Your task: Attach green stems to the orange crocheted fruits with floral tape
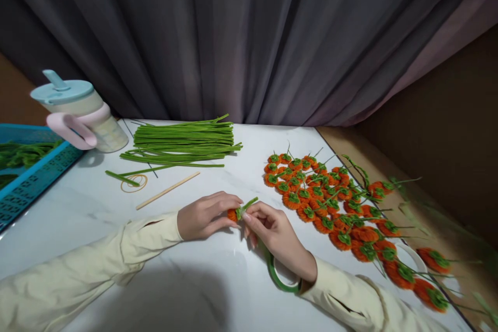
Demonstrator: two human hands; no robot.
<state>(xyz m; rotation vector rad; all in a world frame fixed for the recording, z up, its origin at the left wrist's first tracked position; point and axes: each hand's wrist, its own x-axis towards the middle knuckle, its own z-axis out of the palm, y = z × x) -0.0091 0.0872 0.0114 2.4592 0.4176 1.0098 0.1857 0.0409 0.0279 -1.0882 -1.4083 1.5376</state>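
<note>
My left hand (206, 216) pinches a small orange pipe-cleaner pumpkin (232, 214) on the white table. Its green stem (247, 205) sticks out to the right, and my right hand (274, 233) pinches that stem with fingertips pressed together. A roll of green tape (280, 277) lies under my right wrist. Both hands are closed on the same piece near the table's middle front.
Several finished orange pumpkins (330, 202) lie in rows at the right. A bundle of green pipe cleaners (182, 144) lies at the back, with a wooden stick (167, 190) and a rubber band (134, 183) nearby. A lidded cup (80, 111) and a blue basket (27, 171) stand at the left.
</note>
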